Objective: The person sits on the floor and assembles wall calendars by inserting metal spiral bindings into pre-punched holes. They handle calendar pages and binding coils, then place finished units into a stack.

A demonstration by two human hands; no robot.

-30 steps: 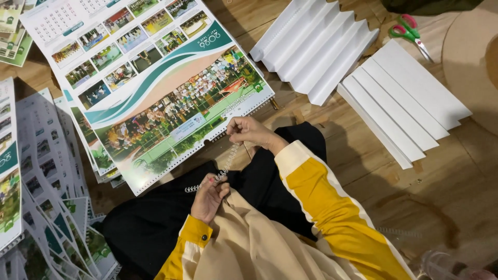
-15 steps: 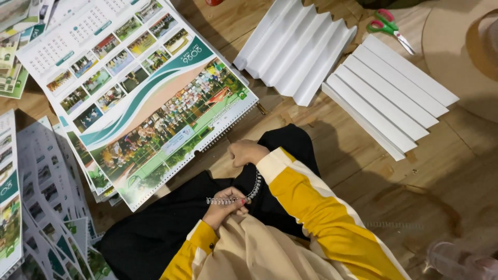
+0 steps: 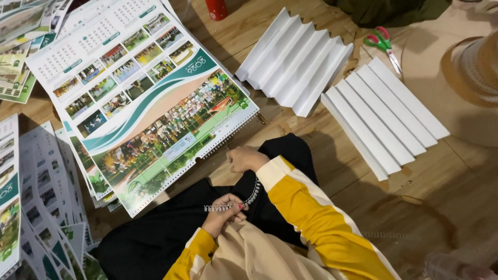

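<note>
Left hand [image 3: 222, 215] is pinching a wire spiral [image 3: 236, 202] in closed fingers; right hand [image 3: 248, 158] is gripping its upper end. The spiral is curving from lower left up right, just below the calendar [image 3: 150, 103].

Bare floor [image 3: 425, 207] is lying open rightward; the calendar [image 3: 150, 103] (left) and folded white sheets [image 3: 384, 114] are blocking ahead.

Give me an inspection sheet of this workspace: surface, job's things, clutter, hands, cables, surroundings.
Surface: wooden floor.
Job's things: wire coil, bent, held between both hands; calendar beside them.
Clutter: loose calendar pages, two pleated white sheets, scissors.
Hands: left hand and right hand each grip the coil.
Cables: nothing seen.
Surroundings: red can, dark cloth, round stand.
</note>
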